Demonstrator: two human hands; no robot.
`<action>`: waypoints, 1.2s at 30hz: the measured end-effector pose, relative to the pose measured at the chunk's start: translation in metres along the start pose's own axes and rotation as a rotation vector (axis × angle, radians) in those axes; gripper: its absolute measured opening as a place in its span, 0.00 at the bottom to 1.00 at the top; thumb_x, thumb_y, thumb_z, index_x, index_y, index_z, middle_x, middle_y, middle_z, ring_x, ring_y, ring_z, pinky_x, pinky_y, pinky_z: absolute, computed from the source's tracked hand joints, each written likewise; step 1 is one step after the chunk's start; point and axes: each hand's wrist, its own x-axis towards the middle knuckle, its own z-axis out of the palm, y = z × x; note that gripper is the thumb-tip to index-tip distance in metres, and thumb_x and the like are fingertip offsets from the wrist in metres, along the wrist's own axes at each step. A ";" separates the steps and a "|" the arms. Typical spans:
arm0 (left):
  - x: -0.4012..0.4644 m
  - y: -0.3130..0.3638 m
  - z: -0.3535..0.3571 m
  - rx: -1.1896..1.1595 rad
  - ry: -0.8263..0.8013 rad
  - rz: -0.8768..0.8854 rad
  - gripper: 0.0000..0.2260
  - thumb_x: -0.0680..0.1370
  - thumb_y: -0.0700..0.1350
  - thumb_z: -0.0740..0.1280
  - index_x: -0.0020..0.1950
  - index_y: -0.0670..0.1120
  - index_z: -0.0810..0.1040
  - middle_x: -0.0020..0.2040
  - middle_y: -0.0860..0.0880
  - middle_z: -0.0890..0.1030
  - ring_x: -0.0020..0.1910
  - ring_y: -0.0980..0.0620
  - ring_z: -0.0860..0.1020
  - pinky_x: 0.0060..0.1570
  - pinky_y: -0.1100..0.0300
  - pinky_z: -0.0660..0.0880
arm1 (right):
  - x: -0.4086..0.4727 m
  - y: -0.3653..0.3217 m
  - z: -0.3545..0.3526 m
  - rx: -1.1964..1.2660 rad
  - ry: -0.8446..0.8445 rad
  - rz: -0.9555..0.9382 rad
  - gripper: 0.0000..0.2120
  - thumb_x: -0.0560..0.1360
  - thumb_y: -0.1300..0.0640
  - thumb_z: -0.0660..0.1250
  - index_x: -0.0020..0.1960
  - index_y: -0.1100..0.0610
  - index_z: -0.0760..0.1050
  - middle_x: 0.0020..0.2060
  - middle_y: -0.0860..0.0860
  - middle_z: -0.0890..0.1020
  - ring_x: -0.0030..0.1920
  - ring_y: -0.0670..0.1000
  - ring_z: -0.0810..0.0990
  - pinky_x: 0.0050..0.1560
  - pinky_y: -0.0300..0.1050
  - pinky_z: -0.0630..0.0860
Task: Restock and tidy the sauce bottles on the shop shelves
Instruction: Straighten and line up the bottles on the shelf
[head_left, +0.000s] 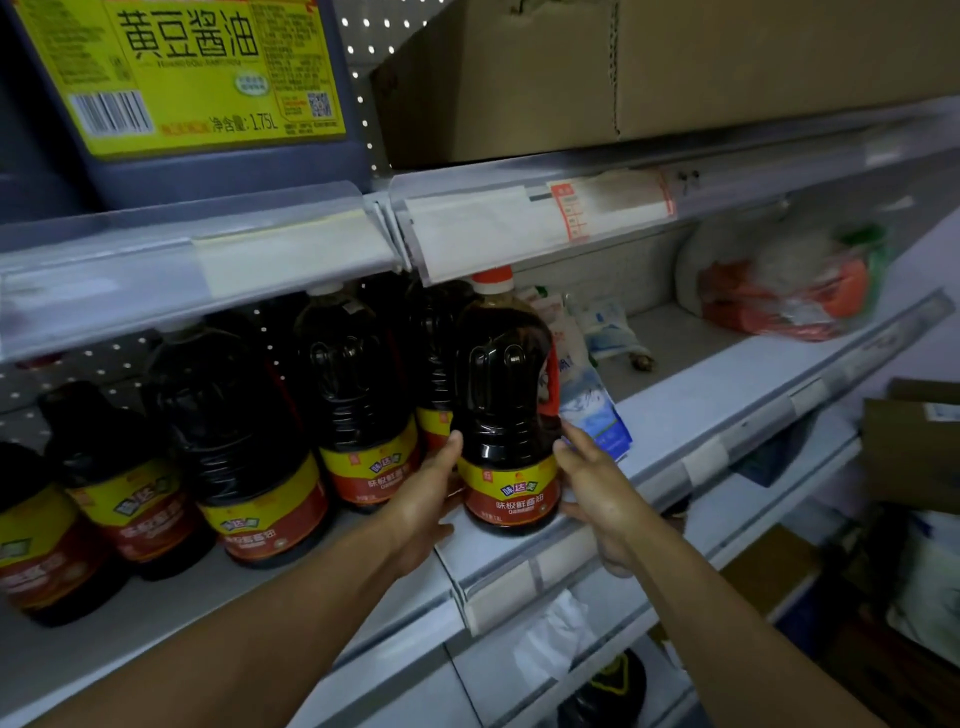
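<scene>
A dark soy sauce bottle (506, 415) with an orange cap and a yellow-red label stands at the front edge of the middle shelf (675, 410). My left hand (426, 499) presses its left side with thumb and fingers wrapped round the base. My right hand (597, 483) lies against its right side with straight fingers. To the left, several matching bottles (358, 395) stand in rows on the same shelf.
A large yellow-labelled 1.75 L soy sauce jug (208, 78) and a cardboard box (649, 67) sit on the upper shelf. White and blue pouches (592, 395) lean right of the bottle; a bagged item (779, 280) lies farther right. Boxes (914, 447) stand at far right.
</scene>
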 end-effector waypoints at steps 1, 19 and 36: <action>0.000 0.000 0.000 -0.006 0.003 -0.006 0.27 0.78 0.62 0.53 0.76 0.55 0.57 0.75 0.48 0.64 0.73 0.47 0.64 0.71 0.41 0.56 | 0.001 0.001 0.000 -0.011 0.007 -0.012 0.20 0.82 0.53 0.54 0.74 0.44 0.60 0.66 0.48 0.71 0.62 0.50 0.73 0.61 0.49 0.72; -0.004 -0.009 0.008 -0.068 0.053 -0.038 0.29 0.77 0.65 0.54 0.75 0.55 0.57 0.75 0.47 0.62 0.73 0.46 0.62 0.70 0.39 0.53 | 0.026 -0.005 -0.015 -0.014 -0.080 0.097 0.18 0.83 0.51 0.52 0.71 0.45 0.65 0.66 0.50 0.74 0.66 0.53 0.72 0.63 0.56 0.71; -0.038 -0.016 0.011 -0.035 0.024 -0.122 0.28 0.78 0.64 0.55 0.75 0.54 0.58 0.73 0.46 0.66 0.70 0.45 0.68 0.67 0.42 0.61 | -0.001 -0.016 -0.002 -0.293 0.199 0.063 0.16 0.80 0.50 0.58 0.65 0.55 0.70 0.63 0.55 0.75 0.61 0.55 0.74 0.57 0.48 0.70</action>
